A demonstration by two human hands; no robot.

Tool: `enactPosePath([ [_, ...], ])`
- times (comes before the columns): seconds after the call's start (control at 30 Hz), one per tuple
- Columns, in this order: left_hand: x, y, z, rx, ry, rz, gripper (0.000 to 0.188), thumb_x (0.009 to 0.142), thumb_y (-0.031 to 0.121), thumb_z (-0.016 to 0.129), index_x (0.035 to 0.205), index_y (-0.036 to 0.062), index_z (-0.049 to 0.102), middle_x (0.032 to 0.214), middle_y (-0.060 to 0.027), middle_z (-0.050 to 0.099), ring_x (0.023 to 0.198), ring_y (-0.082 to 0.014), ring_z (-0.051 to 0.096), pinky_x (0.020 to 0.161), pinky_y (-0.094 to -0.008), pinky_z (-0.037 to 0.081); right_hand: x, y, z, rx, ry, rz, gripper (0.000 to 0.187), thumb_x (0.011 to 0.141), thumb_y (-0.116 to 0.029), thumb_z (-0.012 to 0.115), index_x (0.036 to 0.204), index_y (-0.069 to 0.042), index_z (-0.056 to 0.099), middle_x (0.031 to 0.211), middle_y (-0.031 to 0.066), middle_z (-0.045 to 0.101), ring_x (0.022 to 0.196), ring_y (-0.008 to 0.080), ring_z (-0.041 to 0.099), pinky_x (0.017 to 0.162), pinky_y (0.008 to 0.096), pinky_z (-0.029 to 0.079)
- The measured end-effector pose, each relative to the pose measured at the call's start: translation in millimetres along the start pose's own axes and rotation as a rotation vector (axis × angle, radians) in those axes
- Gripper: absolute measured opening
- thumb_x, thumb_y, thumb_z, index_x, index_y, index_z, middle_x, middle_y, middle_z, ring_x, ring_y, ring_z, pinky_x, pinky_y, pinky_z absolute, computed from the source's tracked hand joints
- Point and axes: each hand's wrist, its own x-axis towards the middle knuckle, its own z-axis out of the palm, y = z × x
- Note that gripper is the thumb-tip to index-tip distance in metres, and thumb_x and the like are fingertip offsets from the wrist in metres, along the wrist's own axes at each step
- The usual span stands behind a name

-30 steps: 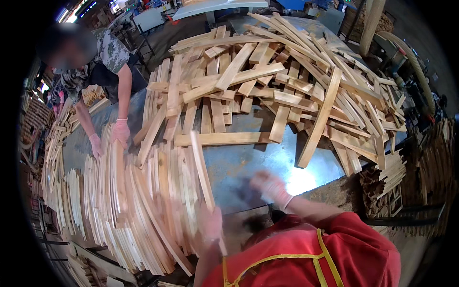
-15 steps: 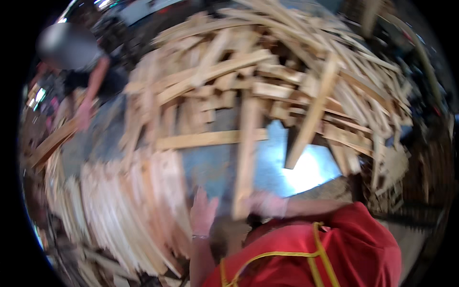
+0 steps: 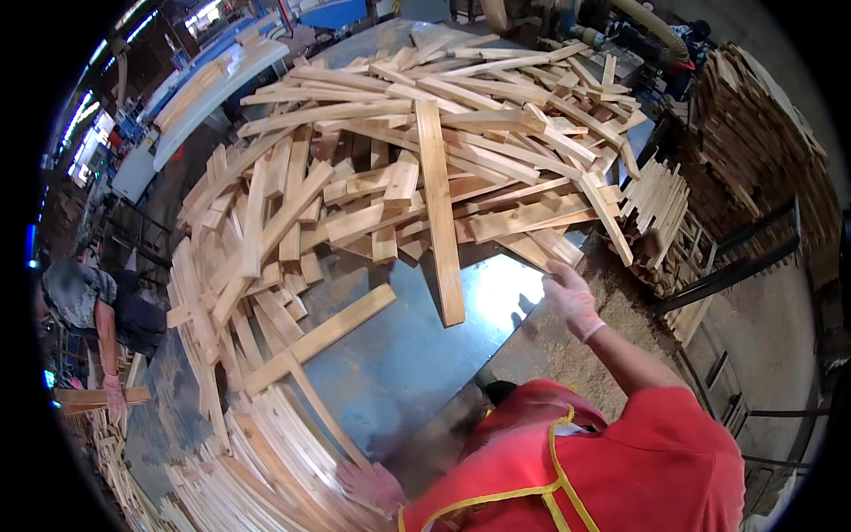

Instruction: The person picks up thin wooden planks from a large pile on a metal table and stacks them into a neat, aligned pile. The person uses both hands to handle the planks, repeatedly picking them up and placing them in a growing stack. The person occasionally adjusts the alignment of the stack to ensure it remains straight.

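My left hand [image 3: 370, 488], in a pale glove, lies with its fingers stretched out against the near end of a row of wooden strips [image 3: 275, 443] standing side by side. A narrow strip [image 3: 324, 412] slants across that row and ends at my left fingertips. To the right, beyond the metal table's edge, my gloved right hand [image 3: 572, 301] has its fingers bent around the near end of a wooden board [image 3: 551, 246] jutting from the heap. Its fingertips are partly hidden. A long board [image 3: 441, 213] leans down from the heap between my hands.
The large heap of loose boards [image 3: 355, 186] covers the far part of the metal table [image 3: 399, 341]. At the left, a co-worker's gloved hand [image 3: 115, 396] holds boards. Stacked wood [image 3: 753, 133] and a dark metal rack [image 3: 731, 275] stand to the right; sawdust covers the floor.
My view has swung, showing more of the right side. My right hand has left the upright board and reached out to the heap's right edge. My left hand has come down onto the row.
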Motion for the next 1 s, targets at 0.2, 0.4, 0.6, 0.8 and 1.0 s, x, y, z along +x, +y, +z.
enactPosePath([
  [0.2,5,4,-34,0.225,-0.050,-0.012,0.084,0.086,0.036,0.073,0.159,0.0095,0.042,0.165,-0.0089,0.042,0.154,-0.0356,0.035,0.125,-0.0487,0.031,-15,21,-34,0.256,-0.025,0.199,0.051,0.097,-0.010,0.071,0.143,0.007,0.057,0.110,0.0071,0.069,0.096,0.0143,0.065,0.085,0.0279,0.054],
  [0.4,38,95,-91,0.057,0.030,0.343,0.077,0.083,0.033,0.075,0.151,0.0054,0.051,0.161,-0.0185,0.045,0.150,-0.0378,0.040,0.124,-0.0501,0.031,98,-42,-25,0.013,0.026,-0.433,0.053,0.094,-0.010,0.075,0.143,-0.002,0.060,0.122,0.0117,0.072,0.108,0.0210,0.069,0.096,0.0337,0.055],
  [0.6,52,279,-70,-0.681,-0.222,0.678,0.084,0.084,0.047,0.077,0.151,0.0029,0.053,0.158,-0.0263,0.047,0.148,-0.0418,0.045,0.123,-0.0475,0.038,210,-170,-36,-0.985,-0.250,-0.462,0.078,0.088,-0.052,0.074,0.146,-0.002,0.057,0.139,0.0222,0.066,0.128,0.0409,0.062,0.110,0.0476,0.049],
  [0.8,72,433,-79,-0.857,-0.709,0.411,0.074,0.088,0.035,0.079,0.148,-0.0014,0.055,0.136,-0.0229,0.066,0.122,-0.0371,0.065,0.106,-0.0436,0.051,252,-182,7,-1.053,-0.449,-0.332,0.106,0.070,-0.075,0.081,0.143,-0.002,0.054,0.139,0.0263,0.065,0.127,0.0438,0.062,0.108,0.0458,0.051],
  [1.0,33,391,-100,-1.153,-0.569,0.412,0.047,0.089,0.029,0.077,0.127,0.0030,0.069,0.108,-0.0143,0.077,0.096,-0.0260,0.073,0.087,-0.0388,0.057,228,-180,43,-1.103,-0.568,-0.400,0.117,0.065,-0.071,0.087,0.152,-0.005,0.044,0.138,0.0274,0.062,0.130,0.0434,0.062,0.107,0.0486,0.051],
])
